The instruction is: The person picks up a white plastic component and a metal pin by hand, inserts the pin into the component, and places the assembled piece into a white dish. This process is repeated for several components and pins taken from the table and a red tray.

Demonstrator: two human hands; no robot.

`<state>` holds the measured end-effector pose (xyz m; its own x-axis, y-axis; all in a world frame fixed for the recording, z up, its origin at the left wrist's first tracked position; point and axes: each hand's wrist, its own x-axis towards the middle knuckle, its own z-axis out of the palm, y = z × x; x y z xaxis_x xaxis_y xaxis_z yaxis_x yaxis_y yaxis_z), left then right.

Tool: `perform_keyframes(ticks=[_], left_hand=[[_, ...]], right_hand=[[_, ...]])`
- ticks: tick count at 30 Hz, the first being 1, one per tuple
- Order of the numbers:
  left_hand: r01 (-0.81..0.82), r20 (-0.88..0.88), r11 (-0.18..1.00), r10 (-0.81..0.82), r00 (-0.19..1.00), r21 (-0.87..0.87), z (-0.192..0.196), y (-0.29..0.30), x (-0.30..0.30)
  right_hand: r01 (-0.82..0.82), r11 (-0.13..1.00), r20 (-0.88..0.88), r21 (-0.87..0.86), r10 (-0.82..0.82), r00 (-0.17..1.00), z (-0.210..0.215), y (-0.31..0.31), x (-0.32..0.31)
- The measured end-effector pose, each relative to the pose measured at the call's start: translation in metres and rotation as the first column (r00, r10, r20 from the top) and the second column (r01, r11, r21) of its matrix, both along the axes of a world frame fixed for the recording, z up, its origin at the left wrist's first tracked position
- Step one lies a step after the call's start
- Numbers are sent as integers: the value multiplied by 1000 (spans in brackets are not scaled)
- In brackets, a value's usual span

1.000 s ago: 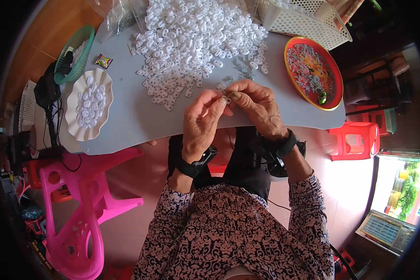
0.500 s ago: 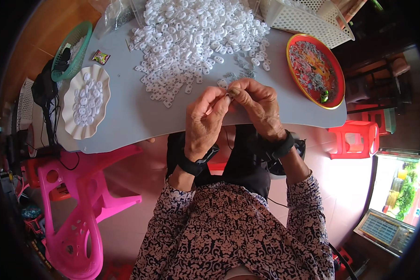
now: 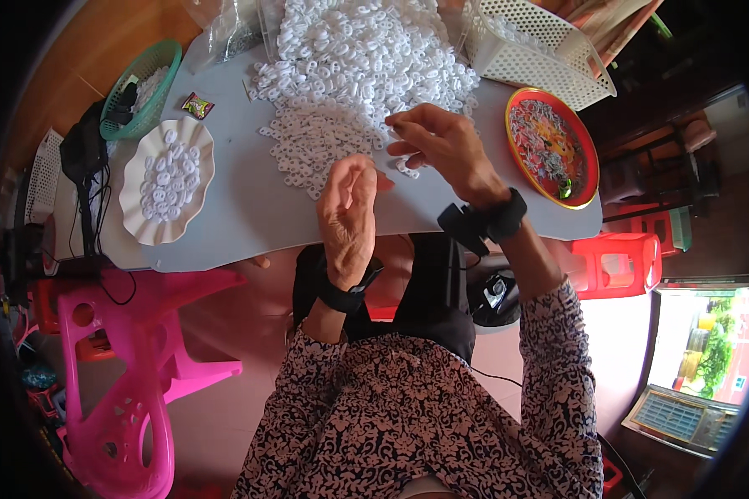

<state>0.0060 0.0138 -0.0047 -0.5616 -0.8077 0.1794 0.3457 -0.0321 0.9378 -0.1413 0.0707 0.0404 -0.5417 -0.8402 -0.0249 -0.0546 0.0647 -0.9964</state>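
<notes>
My right hand (image 3: 448,150) is over the lower right part of a heap of small white oval plastic pieces with holes (image 3: 366,58). Its thumb and fingers are pinched together; whatever lies between them is too small to make out. Nearer the table edge, my left hand (image 3: 348,218) is held with its fingers curled together and the thumb pointing right. Anything inside it is hidden. A flatter layer of the white pieces (image 3: 316,141) spreads just beyond the left hand.
At left, a wavy cream dish (image 3: 130,218) holds similar white pieces, near a green basket (image 3: 171,79) and small wrapped packet (image 3: 197,106). At right are a red tray (image 3: 592,166) of small grey pieces and a white perforated basket (image 3: 587,87). A pink chair (image 3: 154,374) stands lower left.
My hands were together, fingertips meeting at a small piece; now they are apart. The right hand has moved up and away to the heap, while the left stays near the table edge.
</notes>
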Motion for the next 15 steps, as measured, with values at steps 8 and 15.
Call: perform_keyframes(ticks=[8,15], left_hand=[[34,-44,999,-33,998,13,-4,-5,4],[72,-36,992,-69,997,108,-2,-7,1]], right_hand=[[0,956,-172,295,53,984,-1,-30,-1],[1,984,-145,176,25,989,3,-22,1]])
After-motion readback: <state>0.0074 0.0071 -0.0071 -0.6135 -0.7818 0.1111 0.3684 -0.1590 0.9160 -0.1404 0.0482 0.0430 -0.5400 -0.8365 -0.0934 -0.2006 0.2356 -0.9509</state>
